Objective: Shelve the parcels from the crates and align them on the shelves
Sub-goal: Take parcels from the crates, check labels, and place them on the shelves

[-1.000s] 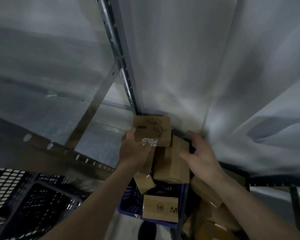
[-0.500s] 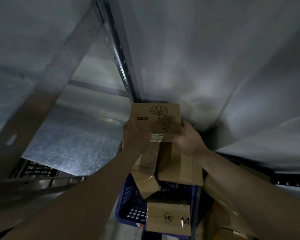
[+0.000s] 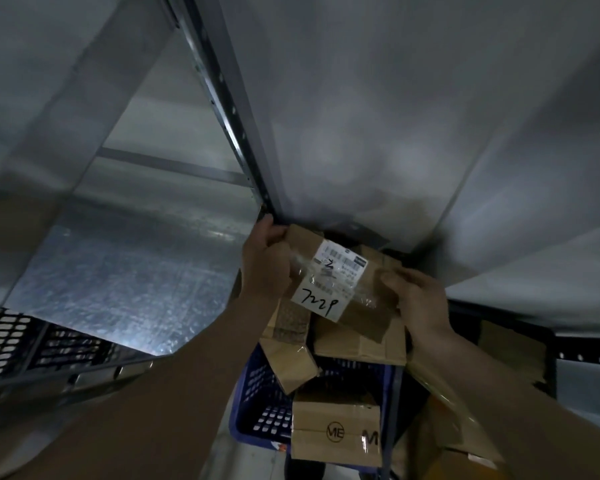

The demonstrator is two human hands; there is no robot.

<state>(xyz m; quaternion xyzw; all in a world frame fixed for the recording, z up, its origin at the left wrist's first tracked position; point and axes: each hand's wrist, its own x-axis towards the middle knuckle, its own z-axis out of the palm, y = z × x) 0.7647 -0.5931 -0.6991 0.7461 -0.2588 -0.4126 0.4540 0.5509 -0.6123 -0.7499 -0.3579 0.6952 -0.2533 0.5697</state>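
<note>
Head view: left hand [image 3: 265, 258] and right hand [image 3: 417, 299] both grip 1 labelled parcel [image 3: 340, 282], fingers curled around its edges. It hangs above the blue crate [image 3: 257, 407] of parcels.

The parcel [image 3: 340, 282] in my grip carries a white shipping label [image 3: 329, 282]: barcodes and fine print too small to read, with black handwriting below, upside down to me, apparently "722" and one unclear character. A lower box [image 3: 336, 434] in the blue crate [image 3: 257, 403] shows a circled "ME" and a separate "M".
</note>
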